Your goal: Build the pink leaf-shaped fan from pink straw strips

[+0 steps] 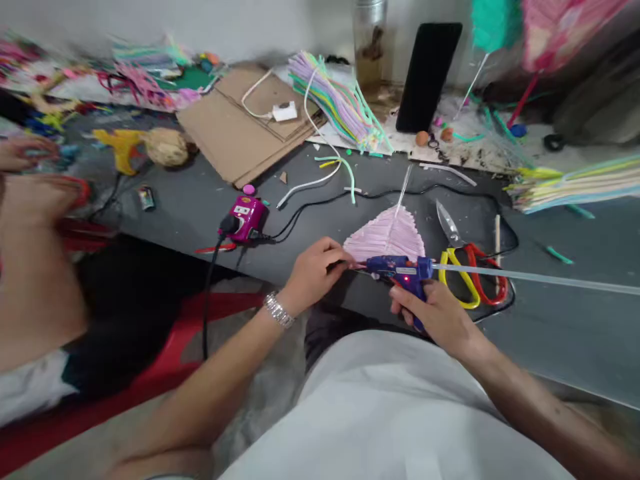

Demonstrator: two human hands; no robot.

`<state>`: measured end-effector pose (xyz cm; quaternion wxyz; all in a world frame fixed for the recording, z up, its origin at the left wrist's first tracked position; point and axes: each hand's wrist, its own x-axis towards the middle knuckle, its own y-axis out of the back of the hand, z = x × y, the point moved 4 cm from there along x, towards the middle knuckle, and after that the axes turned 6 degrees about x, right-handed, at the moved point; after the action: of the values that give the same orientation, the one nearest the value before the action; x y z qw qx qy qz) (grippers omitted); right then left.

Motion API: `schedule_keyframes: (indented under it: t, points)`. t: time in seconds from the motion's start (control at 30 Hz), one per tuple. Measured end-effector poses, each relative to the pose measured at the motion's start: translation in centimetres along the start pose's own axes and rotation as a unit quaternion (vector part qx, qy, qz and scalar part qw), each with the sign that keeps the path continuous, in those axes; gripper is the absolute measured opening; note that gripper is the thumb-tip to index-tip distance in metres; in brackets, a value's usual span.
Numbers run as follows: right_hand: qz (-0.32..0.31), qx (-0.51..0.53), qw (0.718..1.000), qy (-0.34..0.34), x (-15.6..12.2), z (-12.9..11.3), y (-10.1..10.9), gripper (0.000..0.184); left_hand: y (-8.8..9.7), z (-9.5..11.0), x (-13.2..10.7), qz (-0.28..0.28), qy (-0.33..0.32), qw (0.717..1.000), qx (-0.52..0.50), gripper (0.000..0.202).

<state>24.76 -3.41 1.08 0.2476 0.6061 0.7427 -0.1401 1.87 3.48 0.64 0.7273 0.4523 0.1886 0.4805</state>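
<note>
A blue hot glue gun (400, 268) with a small red light is gripped in my right hand (435, 310). A long clear glue stick (525, 275) sticks out of its back end to the right. The nozzle points left, towards the fingertips of my left hand (320, 270). Those fingers are pinched together near the left corner of a pale pink leaf shape made of pipe cleaners (387, 233); what lies between them is too small to make out. The leaf lies on the grey table with its thin stem pointing away from me.
Scissors (463, 250) with yellow and red handles lie right of the glue gun. A magenta power adapter (247, 219) with cords sits left. Behind are cardboard (240, 133), pipe-cleaner bundles (345, 110) and a propped phone (429, 77). Another person's arm (37, 267) is at left, near a yellow glue gun (121, 148).
</note>
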Motion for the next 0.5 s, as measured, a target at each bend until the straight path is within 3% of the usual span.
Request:
schedule_keyframes:
  t: [0.2, 0.5]
  points:
    - [-0.003, -0.022, 1.0, -0.011, 0.09, 0.09, 0.0, 0.048, 0.21, -0.03, 0.11, -0.043, -0.03, 0.998, -0.028, 0.024]
    - [0.002, -0.037, 0.999, -0.034, 0.1, -0.46, -0.42, 0.043, -0.05, -0.42, 0.12, -0.009, -0.037, 0.999, -0.039, 0.012]
